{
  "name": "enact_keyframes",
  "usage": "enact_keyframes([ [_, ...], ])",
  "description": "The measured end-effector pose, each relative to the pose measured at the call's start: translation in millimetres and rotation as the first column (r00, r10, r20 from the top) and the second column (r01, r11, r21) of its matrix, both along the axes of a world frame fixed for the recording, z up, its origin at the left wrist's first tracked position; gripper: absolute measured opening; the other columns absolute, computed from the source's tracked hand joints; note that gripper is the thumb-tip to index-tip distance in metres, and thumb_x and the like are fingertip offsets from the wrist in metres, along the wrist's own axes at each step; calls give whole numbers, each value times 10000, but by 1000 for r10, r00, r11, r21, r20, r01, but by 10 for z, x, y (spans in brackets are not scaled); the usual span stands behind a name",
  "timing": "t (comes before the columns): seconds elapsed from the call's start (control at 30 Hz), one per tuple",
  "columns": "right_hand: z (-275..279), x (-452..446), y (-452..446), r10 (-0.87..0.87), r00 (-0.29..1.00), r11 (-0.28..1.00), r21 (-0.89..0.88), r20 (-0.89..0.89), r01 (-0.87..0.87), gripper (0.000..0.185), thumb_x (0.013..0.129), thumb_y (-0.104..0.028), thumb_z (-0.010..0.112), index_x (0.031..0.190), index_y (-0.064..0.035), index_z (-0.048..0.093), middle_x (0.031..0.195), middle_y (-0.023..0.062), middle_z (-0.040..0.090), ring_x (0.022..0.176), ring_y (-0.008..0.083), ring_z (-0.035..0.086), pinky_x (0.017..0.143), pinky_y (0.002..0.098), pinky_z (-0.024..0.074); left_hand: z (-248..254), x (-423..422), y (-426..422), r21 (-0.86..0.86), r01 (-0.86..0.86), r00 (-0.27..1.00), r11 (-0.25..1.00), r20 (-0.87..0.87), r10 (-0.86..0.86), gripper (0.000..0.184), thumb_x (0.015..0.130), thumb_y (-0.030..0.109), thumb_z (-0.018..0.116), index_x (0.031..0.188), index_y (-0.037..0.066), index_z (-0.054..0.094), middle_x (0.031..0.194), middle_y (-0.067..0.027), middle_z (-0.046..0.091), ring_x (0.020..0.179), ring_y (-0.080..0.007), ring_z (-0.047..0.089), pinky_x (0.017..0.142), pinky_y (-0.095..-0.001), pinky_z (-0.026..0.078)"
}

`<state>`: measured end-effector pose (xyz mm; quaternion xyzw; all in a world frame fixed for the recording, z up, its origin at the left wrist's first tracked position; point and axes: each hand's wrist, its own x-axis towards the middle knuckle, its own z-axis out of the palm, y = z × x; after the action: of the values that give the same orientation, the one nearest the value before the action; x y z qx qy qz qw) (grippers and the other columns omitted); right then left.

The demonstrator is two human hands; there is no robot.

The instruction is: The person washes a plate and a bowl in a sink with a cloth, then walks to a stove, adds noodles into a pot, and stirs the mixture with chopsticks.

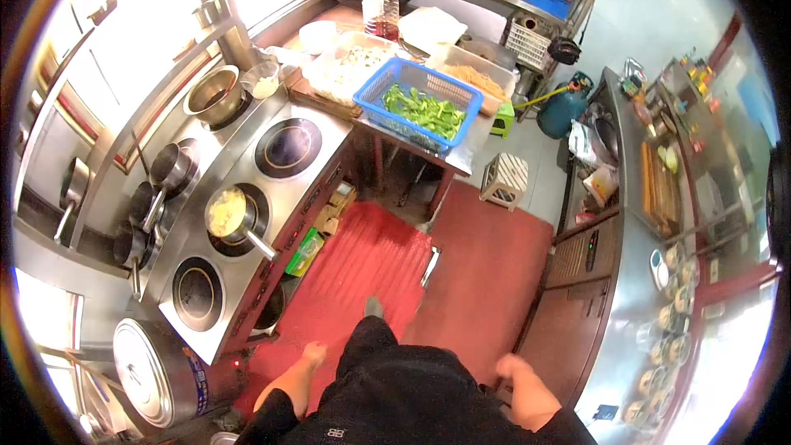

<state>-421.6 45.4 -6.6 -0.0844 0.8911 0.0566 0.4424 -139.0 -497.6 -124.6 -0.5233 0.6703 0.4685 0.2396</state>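
Observation:
My left hand hangs low over the red floor mat, near the front of the steel cooktop. Its fingers look curled, with nothing visible in them. On the other side, my right hand hangs beside the brown cabinet, loosely closed and a little blurred, with no object showing. Neither hand touches anything that I can see. A small pan with yellowish food sits on the middle burner, its handle pointing toward the mat. A blue basket of chopped green vegetables stands on the table past the cooktop.
Several dark saucepans stand along the cooktop's back. A large lidded pot is at lower left. A striped stool and a gas cylinder stand ahead. On the right, a steel counter holds several small containers.

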Motion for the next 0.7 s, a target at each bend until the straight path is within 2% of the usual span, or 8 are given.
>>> enact_keyframes([
  [0.03, 214, -66, -154, -187, 960, 981, -11, 207, 194, 307, 912, -323, 539, 963, -74, 710, 1036, 107, 684, 952, 243, 645, 811, 408, 509, 857, -467, 2, 62, 81, 996, 995, 18, -83, 276, 881, 208, 545, 1049, 9, 640, 979, -86, 671, 827, -202, 613, 719, -346, 494],
  [0.1, 392, -409, -438, -362, 843, 924, 34, 399, 381, 301, 896, -332, 571, 930, -66, 710, 980, 104, 694, 893, 233, 658, 772, 388, 517, 819, -922, -245, 72, 31, 994, 997, -104, -24, 251, 883, 185, 545, 1032, 11, 647, 933, -70, 672, 801, -189, 607, 709, -337, 490],
  [0.17, 383, -588, -610, -781, 530, 501, -175, 330, 848, 276, 876, -314, 614, 862, -48, 685, 836, 85, 699, 746, 203, 664, 662, 362, 519, 817, -1164, -423, 91, -9, 981, 996, -193, 27, 227, 885, 163, 545, 1015, 12, 655, 886, -54, 673, 774, -177, 601, 700, -328, 487],
  [0.23, 398, -1055, -796, -557, 801, 724, -344, 219, 598, 177, 869, -205, 624, 806, -42, 653, 713, 72, 665, 603, 172, 602, 574, 341, 494, 839, -1593, -649, 206, -244, 928, 948, -235, 290, 199, 908, 145, 545, 1020, 24, 655, 901, -56, 662, 791, -163, 605, 688, -314, 492],
  [0.47, 132, -3925, -1863, -580, 801, 519, -826, -149, 222, 380, 896, -164, 634, 1243, -62, 518, 883, 45, 622, 684, 109, 556, 587, 283, 475, 1107, -2367, -967, 49, -382, 907, 923, -171, 384, 206, 951, 141, 531, 1062, 0, 634, 856, -55, 633, 742, -142, 599, 624, -294, 487],
  [0.5, 411, -4377, -2182, -657, 753, 438, -822, -18, 363, 457, 880, -205, 650, 1280, -25, 522, 1184, 148, 629, 1085, 244, 602, 935, 377, 476, 1130, -2416, -947, 32, -390, 907, 920, -159, 390, 206, 951, 141, 531, 1062, 0, 634, 856, -55, 633, 742, -142, 599, 624, -294, 487],
  [0.53, 529, -4822, -2408, -689, 723, 400, -856, -47, 326, 475, 879, -217, 652, 1290, -24, 513, 1174, 147, 633, 1069, 245, 607, 932, 366, 474, 1140, -2473, -892, 44, -457, 874, 888, -159, 458, 208, 946, 140, 527, 1070, 6, 628, 832, -58, 629, 698, -140, 592, 587, -295, 477],
  [0.7, 908, -6722, -3196, -830, 547, 63, -958, 106, 281, 542, 845, -169, 659, 1333, -32, 468, 977, 62, 603, 690, 115, 543, 565, 269, 468, 1092, -2413, -462, 174, -535, 828, 827, -86, 554, 227, 929, 146, 513, 1097, 29, 609, 848, -80, 651, 665, -172, 609, 523, -301, 462],
])
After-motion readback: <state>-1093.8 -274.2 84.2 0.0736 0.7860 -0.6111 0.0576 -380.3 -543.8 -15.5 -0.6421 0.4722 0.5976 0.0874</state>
